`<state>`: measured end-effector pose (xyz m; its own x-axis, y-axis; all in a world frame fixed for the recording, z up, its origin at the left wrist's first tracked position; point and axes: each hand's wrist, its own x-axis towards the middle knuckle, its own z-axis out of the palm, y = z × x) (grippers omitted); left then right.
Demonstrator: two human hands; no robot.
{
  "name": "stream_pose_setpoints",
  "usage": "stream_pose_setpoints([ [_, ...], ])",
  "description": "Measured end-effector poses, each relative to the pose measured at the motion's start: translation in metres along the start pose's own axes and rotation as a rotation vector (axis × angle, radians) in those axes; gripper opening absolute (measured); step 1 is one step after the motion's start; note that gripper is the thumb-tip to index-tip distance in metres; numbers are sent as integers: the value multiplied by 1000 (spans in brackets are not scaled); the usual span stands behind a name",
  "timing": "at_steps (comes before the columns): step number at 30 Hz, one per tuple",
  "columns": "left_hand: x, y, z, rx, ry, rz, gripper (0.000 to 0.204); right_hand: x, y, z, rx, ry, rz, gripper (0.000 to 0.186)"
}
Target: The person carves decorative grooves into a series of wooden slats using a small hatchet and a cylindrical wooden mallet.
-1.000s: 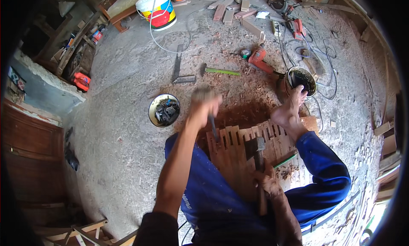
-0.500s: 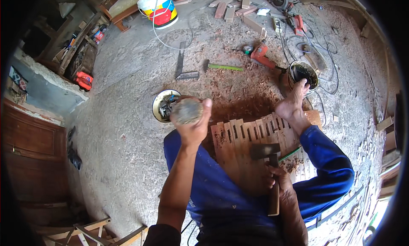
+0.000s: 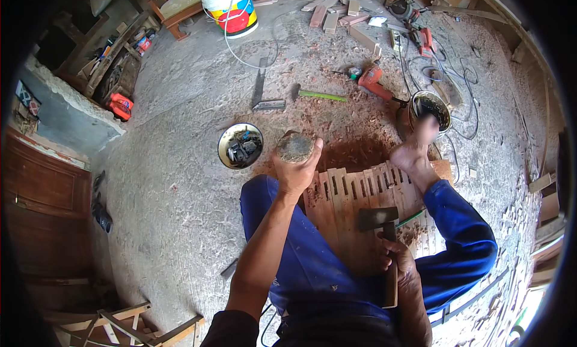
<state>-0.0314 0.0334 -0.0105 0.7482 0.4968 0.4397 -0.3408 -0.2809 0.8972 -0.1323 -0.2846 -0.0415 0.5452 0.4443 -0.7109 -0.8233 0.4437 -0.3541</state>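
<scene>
My left hand [image 3: 296, 177] is closed around a round block [image 3: 295, 147] with a rough grey end face, held up beyond my left knee. It may be the head of a wooden mallet, but I cannot tell. My right hand [image 3: 399, 258] grips a hammer [image 3: 377, 218] by its flat wooden handle; its dark metal head is over the wooden slats. These slats [image 3: 336, 206] lie side by side between my legs, several with dark slots cut near the far ends. A green pencil-like stick [image 3: 411, 218] rests on them beside the hammer head.
A bowl of metal bits [image 3: 223, 144] stands left of the round block. Beyond lie a green-handled hammer [image 3: 323, 96], a try square [image 3: 269, 105] and a red drill [image 3: 374, 82]. My bare foot [image 3: 412, 155] is near a metal bucket [image 3: 446, 109]. Cables trail at right.
My left hand has moved right with the round block, uncovering the bowl. My right hand and its hammer have stayed nearly in place over the slats.
</scene>
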Motion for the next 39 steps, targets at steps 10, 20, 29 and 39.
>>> stream_pose_setpoints([
  [10, 1, -7, 2, -2, -12, 15, 30, -2, -2, 2, 26, -15, 7, 19],
  [20, 7, -8, -3, -18, 115, -11, 25, 0, 1, 6, -20, 6, 5, 15],
  [29, 4, -10, 6, -40, -15, -117, 15, 4, 6, 2, -32, -11, -66, 27],
  [39, 5, 1, 21, -23, -9, 8, 19, -17, -16, 73, -631, -57, -547, 64],
])
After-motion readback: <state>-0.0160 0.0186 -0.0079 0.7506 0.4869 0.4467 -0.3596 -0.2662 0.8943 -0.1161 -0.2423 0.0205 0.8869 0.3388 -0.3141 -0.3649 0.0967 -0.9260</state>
